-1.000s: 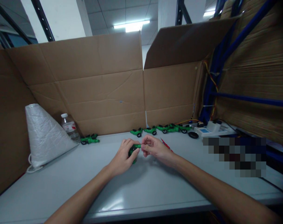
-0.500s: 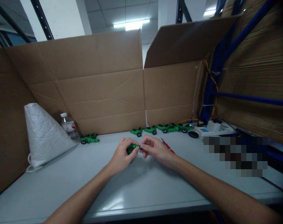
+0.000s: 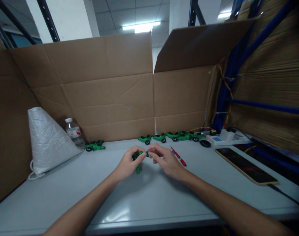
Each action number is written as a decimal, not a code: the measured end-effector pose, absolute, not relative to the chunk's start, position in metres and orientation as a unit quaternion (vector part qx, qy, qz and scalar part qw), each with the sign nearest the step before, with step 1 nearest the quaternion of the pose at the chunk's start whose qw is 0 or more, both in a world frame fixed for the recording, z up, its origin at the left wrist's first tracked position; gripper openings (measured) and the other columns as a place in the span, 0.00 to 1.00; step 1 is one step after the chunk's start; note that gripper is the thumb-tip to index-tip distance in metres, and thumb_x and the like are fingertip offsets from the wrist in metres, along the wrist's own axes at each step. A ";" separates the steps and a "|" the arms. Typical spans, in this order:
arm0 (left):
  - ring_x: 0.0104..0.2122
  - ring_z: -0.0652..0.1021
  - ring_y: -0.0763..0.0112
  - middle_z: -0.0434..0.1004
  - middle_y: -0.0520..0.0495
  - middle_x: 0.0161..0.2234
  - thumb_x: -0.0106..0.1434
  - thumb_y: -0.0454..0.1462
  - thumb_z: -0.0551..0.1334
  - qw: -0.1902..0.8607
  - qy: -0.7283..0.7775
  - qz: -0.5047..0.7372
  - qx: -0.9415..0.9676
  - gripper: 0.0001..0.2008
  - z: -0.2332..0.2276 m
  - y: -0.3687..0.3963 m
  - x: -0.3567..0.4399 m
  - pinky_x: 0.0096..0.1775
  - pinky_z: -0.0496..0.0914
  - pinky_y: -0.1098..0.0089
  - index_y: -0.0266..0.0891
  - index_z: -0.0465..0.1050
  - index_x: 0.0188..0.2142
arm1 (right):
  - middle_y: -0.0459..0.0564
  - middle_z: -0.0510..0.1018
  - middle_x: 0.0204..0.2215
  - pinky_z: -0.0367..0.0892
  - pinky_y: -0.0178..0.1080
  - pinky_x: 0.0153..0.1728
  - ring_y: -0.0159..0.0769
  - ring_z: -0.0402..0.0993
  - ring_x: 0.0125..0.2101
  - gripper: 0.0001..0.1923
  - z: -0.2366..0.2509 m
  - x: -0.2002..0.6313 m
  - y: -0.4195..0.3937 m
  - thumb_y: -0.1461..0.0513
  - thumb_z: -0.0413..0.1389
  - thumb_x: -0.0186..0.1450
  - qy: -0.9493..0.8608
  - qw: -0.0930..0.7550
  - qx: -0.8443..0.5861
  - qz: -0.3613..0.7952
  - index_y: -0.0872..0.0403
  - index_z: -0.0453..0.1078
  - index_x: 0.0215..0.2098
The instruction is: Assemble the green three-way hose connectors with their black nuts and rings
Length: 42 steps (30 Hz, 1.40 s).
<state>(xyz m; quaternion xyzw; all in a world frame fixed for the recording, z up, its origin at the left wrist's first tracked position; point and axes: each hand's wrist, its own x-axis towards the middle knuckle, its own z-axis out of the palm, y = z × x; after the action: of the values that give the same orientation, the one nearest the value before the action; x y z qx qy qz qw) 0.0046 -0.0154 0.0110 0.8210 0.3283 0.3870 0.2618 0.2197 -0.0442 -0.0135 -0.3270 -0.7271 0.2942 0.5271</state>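
My left hand [image 3: 128, 164] holds a small green toy car [image 3: 138, 158] just above the grey table [image 3: 139, 200], near its middle. My right hand [image 3: 164, 159] pinches the car's right end, where a small black wheel shows between the fingertips. Much of the car is hidden by my fingers. A red screwdriver [image 3: 179, 156] lies on the table just right of my right hand.
Several finished green toy cars [image 3: 174, 135] line the cardboard wall at the back, and one more car [image 3: 95, 146] sits at the left. A white bag [image 3: 47, 142] and a water bottle [image 3: 74, 132] stand at the left. A phone [image 3: 246, 165] and a white device [image 3: 223, 136] lie at the right.
Both hands have shifted slightly and turned the car; more of its green body now sticks out below my left fingers. The camera view moved a little.
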 end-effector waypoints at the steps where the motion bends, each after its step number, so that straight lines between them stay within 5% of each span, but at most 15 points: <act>1: 0.43 0.77 0.60 0.81 0.45 0.39 0.72 0.49 0.63 0.268 0.330 0.390 0.817 0.14 0.010 -0.014 0.005 0.47 0.66 0.64 0.44 0.81 0.43 | 0.48 0.75 0.37 0.68 0.37 0.35 0.37 0.73 0.35 0.10 -0.013 0.221 -0.046 0.53 0.55 0.75 -0.745 0.521 -0.340 0.239 0.49 0.73 0.48; 6: 0.41 0.78 0.60 0.81 0.44 0.39 0.71 0.50 0.63 0.307 0.327 0.400 0.799 0.15 0.013 -0.011 0.005 0.47 0.68 0.64 0.42 0.80 0.41 | 0.49 0.75 0.42 0.68 0.39 0.41 0.37 0.73 0.39 0.11 -0.010 0.221 -0.051 0.59 0.55 0.75 -0.790 0.496 -0.342 0.113 0.48 0.70 0.55; 11: 0.37 0.76 0.63 0.79 0.45 0.36 0.69 0.51 0.64 0.379 0.309 0.379 0.786 0.17 0.012 -0.012 0.004 0.43 0.68 0.66 0.40 0.80 0.40 | 0.47 0.75 0.37 0.66 0.37 0.39 0.36 0.73 0.36 0.03 -0.011 0.221 -0.048 0.64 0.55 0.74 -0.794 0.487 -0.346 0.115 0.51 0.71 0.43; 17: 0.37 0.75 0.67 0.76 0.47 0.37 0.69 0.50 0.65 0.429 0.294 0.388 0.761 0.16 0.006 -0.008 0.004 0.42 0.67 0.69 0.41 0.77 0.45 | 0.47 0.73 0.42 0.67 0.36 0.35 0.31 0.71 0.30 0.15 -0.011 0.223 -0.051 0.63 0.58 0.71 -0.790 0.487 -0.347 0.133 0.49 0.66 0.55; 27: 0.39 0.75 0.65 0.77 0.44 0.39 0.66 0.54 0.67 0.523 0.319 0.337 0.715 0.22 0.003 -0.008 0.002 0.40 0.67 0.70 0.38 0.77 0.46 | 0.48 0.79 0.40 0.66 0.38 0.42 0.37 0.77 0.39 0.04 -0.013 0.227 -0.042 0.60 0.53 0.77 -0.804 0.430 -0.385 0.146 0.50 0.67 0.48; 36: 0.33 0.73 0.71 0.74 0.47 0.41 0.63 0.51 0.70 0.560 0.368 0.364 0.647 0.25 -0.003 0.001 -0.001 0.30 0.62 0.73 0.39 0.71 0.52 | 0.58 0.79 0.46 0.63 0.46 0.49 0.47 0.71 0.47 0.13 -0.021 0.251 -0.022 0.68 0.48 0.75 -0.816 0.285 -0.500 -0.052 0.53 0.72 0.52; 42: 0.36 0.74 0.71 0.71 0.48 0.40 0.60 0.47 0.73 0.557 0.358 0.402 0.633 0.23 0.001 0.008 -0.007 0.35 0.67 0.71 0.37 0.69 0.46 | 0.56 0.77 0.52 0.62 0.46 0.51 0.47 0.69 0.51 0.22 -0.034 0.255 -0.016 0.69 0.49 0.74 -0.829 0.248 -0.501 -0.020 0.46 0.71 0.61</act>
<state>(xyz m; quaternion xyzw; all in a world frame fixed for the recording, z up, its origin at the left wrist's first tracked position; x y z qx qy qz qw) -0.0068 0.0081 0.0007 0.6327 0.3582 0.4018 0.5567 0.2554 -0.0159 -0.0344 -0.5014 -0.8286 -0.0197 0.2482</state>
